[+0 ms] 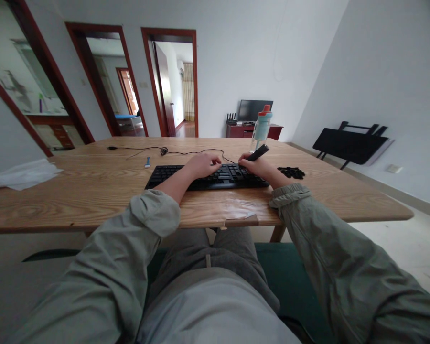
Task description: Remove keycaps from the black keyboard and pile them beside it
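A black keyboard (215, 177) lies on the wooden table (93, 186) in front of me. My left hand (202, 165) rests on the keyboard's middle, fingers curled down onto the keys. My right hand (255, 166) sits over the keyboard's right end, closed round a dark stick-like tool (258, 152) that points up and to the right. A small pile of loose black keycaps (291, 172) lies on the table just right of the keyboard.
A cable (157, 151) runs behind the keyboard, with a small blue tool (148, 163) beside it. A bottle with a red cap (261, 126) stands at the far edge. White cloth (21, 174) lies far left. A folded black table (349, 143) leans on the right wall.
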Demonstrator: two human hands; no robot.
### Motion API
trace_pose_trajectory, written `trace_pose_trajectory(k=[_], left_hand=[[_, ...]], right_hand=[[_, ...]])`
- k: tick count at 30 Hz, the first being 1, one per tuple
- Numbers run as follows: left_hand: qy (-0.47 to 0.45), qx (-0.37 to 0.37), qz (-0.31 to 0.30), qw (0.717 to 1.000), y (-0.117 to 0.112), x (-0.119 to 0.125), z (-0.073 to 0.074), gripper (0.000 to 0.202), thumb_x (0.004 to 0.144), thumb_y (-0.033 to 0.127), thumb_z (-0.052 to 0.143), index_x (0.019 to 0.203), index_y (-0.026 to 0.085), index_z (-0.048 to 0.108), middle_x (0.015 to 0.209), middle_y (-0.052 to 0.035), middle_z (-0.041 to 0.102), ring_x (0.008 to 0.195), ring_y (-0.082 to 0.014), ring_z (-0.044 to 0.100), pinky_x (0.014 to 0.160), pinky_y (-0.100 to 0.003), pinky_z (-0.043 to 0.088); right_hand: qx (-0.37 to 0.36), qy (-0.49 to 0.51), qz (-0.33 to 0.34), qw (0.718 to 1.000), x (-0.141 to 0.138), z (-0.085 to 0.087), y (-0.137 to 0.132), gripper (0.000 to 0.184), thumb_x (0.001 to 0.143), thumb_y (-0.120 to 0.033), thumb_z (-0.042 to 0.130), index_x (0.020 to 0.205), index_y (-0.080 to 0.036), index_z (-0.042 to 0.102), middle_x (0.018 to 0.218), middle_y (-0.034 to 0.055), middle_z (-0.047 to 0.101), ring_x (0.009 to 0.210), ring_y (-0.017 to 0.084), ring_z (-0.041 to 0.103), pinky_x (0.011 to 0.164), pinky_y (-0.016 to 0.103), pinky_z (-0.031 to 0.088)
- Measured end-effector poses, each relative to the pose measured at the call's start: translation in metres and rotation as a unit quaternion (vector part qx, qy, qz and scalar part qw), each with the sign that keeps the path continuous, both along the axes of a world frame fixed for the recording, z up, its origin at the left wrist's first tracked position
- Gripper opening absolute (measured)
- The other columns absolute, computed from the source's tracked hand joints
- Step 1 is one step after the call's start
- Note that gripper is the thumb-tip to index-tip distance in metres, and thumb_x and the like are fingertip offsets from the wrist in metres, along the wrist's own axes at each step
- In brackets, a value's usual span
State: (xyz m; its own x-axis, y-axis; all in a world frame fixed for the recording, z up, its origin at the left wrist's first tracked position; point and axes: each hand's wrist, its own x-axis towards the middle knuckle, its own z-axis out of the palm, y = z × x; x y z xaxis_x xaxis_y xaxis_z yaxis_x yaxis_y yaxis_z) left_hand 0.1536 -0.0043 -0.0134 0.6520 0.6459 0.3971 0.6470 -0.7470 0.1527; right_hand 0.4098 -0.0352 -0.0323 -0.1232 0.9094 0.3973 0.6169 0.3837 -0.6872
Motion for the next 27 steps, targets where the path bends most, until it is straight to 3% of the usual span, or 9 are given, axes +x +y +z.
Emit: trace_pose_trajectory(k=[3, 7, 12, 27], left_hand=[[0.048, 0.013, -0.06, 0.997, -0.018, 0.035, -0.002, 0.029, 0.094, 0.035, 0.061, 0.111, 0.024, 0.082, 0.112, -0.0062, 0.081, 0.105, -0.0254, 0.073, 0.095, -0.034, 0.054], [0.056, 0.018, -0.049, 0.997, -0.019, 0.056, -0.008, 0.027, 0.092, 0.028, 0.06, 0.107, 0.023, 0.082, 0.11, -0.0079, 0.082, 0.104, -0.0271, 0.074, 0.09, -0.035, 0.054], [0.049, 0.013, -0.048, 0.998, -0.009, 0.054, -0.014, 0.026, 0.094, 0.026, 0.058, 0.104, 0.023, 0.082, 0.108, -0.0078, 0.082, 0.102, -0.026, 0.074, 0.088, -0.034, 0.054], [0.054, 0.01, -0.056, 0.997, -0.004, 0.053, -0.016, 0.025, 0.093, 0.026, 0.058, 0.102, 0.024, 0.082, 0.103, -0.0063, 0.082, 0.098, -0.0256, 0.073, 0.087, -0.034, 0.054]], right_hand=[[0.02, 0.001, 0.002, 1.0, 0.0, -0.001, 0.001, 0.011, 0.075, -0.031, 0.06, 0.071, -0.022, 0.064, 0.073, 0.0028, 0.063, 0.079, 0.021, 0.056, 0.073, 0.033, 0.048], [0.035, 0.0, -0.014, 0.999, 0.0, -0.003, 0.003, 0.01, 0.076, -0.03, 0.06, 0.072, -0.022, 0.064, 0.075, 0.0039, 0.066, 0.084, 0.023, 0.058, 0.077, 0.034, 0.049], [0.056, 0.002, -0.031, 0.998, -0.004, -0.004, 0.004, 0.016, 0.081, -0.037, 0.063, 0.073, -0.023, 0.062, 0.076, 0.0036, 0.066, 0.083, 0.023, 0.058, 0.082, 0.037, 0.049], [0.058, -0.018, -0.039, 0.997, -0.009, -0.003, 0.007, 0.016, 0.081, -0.036, 0.062, 0.072, -0.024, 0.06, 0.075, 0.0042, 0.064, 0.08, 0.023, 0.056, 0.079, 0.037, 0.048]])
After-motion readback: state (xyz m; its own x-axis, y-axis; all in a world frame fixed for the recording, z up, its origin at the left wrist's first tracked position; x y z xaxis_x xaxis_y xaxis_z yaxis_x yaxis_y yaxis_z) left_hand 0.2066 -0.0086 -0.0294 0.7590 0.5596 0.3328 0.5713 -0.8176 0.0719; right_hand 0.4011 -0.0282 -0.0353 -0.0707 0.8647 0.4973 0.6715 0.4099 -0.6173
